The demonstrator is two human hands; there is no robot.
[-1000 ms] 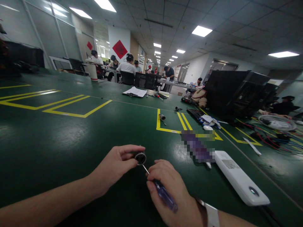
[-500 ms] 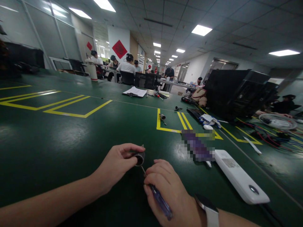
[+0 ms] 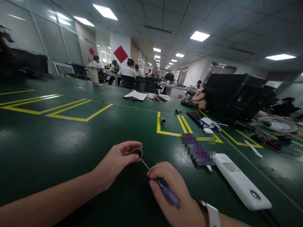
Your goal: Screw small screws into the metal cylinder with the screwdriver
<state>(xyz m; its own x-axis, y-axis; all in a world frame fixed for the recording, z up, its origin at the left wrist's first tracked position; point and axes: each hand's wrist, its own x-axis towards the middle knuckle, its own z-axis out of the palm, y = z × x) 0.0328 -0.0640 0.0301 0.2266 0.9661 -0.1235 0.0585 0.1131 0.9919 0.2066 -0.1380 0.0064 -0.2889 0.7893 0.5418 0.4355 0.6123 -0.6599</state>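
The small, round, hollow grey metal part with a dark interior (image 3: 138,151) is pinched in the left hand (image 3: 115,162), its open end turned toward the viewer. The screwdriver with a translucent purple-blue ribbed handle and thin metal shaft (image 3: 169,193) slants up leftward from the right hand (image 3: 171,186), its shaft reaching the part's lower rim; whether the tip is inside cannot be told.

The scene is viewed by one head-worn camera, set above the near side of the green table (image 3: 61,164) and aimed forward and down. The left hand (image 3: 115,164) and the right hand (image 3: 171,189) are seen from above and behind, close to the lens. The table is looked across at a shallow slant, and seated people (image 3: 127,72) are taken in at the far end, with the ceiling (image 3: 176,14) above.
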